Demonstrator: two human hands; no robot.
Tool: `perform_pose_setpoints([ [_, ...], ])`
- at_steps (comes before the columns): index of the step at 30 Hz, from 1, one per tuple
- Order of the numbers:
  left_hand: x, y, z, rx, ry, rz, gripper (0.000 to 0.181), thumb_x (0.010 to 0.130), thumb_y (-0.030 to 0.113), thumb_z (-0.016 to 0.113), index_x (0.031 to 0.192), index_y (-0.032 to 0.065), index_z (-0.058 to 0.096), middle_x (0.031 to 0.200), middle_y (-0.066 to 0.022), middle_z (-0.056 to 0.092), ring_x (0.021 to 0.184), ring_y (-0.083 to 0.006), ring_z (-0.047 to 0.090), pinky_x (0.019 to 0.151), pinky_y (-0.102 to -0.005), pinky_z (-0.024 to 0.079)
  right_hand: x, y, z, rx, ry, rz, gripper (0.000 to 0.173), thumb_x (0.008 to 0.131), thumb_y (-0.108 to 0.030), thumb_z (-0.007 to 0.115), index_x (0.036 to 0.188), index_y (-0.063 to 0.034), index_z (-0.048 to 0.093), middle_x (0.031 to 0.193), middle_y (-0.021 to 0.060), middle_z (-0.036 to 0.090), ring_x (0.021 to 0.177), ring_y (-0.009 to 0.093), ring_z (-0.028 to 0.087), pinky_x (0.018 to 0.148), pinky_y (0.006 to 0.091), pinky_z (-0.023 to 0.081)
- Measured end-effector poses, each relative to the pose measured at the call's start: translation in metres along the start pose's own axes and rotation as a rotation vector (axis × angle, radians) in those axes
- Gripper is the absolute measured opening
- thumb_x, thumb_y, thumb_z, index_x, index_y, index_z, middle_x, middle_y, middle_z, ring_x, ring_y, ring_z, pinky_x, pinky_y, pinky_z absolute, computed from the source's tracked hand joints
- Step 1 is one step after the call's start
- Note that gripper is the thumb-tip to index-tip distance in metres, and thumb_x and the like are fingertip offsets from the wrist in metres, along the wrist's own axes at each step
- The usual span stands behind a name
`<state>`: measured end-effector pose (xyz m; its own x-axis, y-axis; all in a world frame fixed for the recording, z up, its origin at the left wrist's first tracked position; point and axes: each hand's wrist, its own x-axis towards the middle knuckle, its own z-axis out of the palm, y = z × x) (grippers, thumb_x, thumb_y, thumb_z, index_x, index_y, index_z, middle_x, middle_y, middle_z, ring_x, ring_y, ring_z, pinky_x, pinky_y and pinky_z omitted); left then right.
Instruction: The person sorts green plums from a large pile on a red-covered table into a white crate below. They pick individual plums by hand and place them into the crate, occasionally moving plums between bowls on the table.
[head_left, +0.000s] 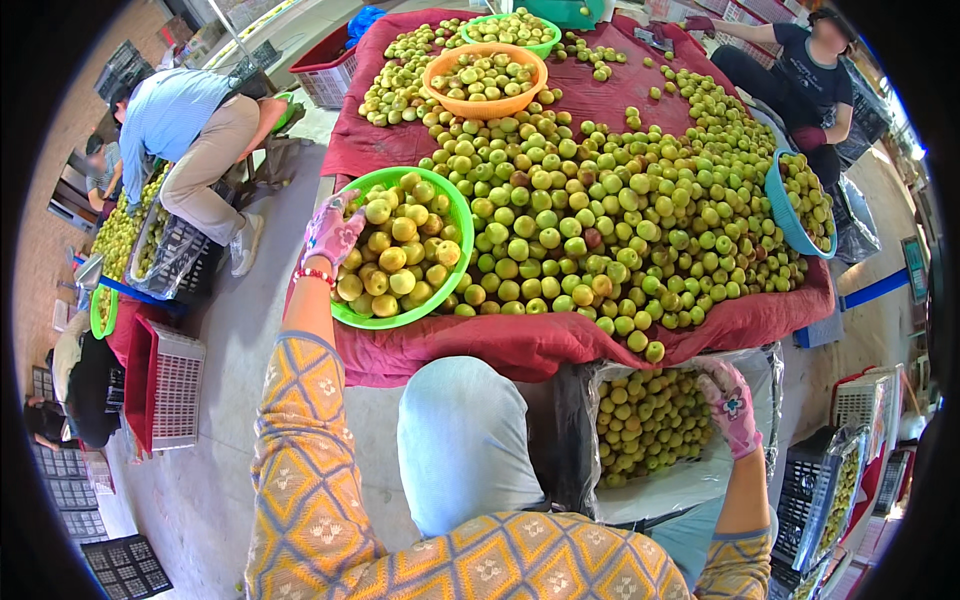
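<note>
My left hand (332, 229), in a pink flower-patterned glove, grips the left rim of a bright green plastic basket (466, 225). Inside that basket is a heap of round yellow-green fruits (392, 259) that look like jujubes. My right hand (731, 409), gloved the same way, is at the right side of a black crate (574, 420) lined with clear plastic and white sheeting. Its fingertips are beside the fruits (649, 424) in the crate; whether they hold one is hidden. Loose fruits (592, 217) cover much of the red cloth (480, 345) before me.
On the table stand an orange basket (487, 109), another green basket (556, 39) and a tilted blue basket (787, 214). A person (814, 82) sits at the far right; another (187, 135) bends over crates at left. A red-and-white crate (176, 382) is on the floor.
</note>
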<state>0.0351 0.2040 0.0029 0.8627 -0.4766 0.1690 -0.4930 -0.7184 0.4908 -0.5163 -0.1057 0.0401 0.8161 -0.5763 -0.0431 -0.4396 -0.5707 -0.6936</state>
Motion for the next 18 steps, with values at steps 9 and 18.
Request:
perform_pose_setpoints([
  [9, 0.072, -0.020, 0.038, 0.372, 0.091, -0.204, 0.047, 0.092, 0.050, 0.054, 0.111, 0.0097, 0.069, 0.104, -0.0196, 0.070, 0.100, -0.0322, 0.068, 0.081, -0.0431, 0.052, 0.002, 0.007, 0.001, -0.131, 0.054, -0.168, 0.021, 0.090, -0.007, 0.062, 0.110, -0.0028, 0.065, 0.103, 0.0148, 0.068, 0.096, 0.034, 0.064, 0.087, 0.0407, 0.050],
  [18, -0.013, 0.155, 0.036, -0.338, 0.226, 0.292, 0.035, 0.094, 0.029, 0.062, 0.119, 0.0037, 0.062, 0.109, -0.0151, 0.066, 0.104, -0.0296, 0.063, 0.095, -0.0419, 0.049, 0.098, 0.002, 0.050, -0.427, 0.073, -0.347, 0.055, 0.090, -0.033, 0.066, 0.139, -0.0143, 0.051, 0.144, 0.0173, 0.048, 0.132, 0.038, 0.045, 0.110, 0.0484, 0.037],
])
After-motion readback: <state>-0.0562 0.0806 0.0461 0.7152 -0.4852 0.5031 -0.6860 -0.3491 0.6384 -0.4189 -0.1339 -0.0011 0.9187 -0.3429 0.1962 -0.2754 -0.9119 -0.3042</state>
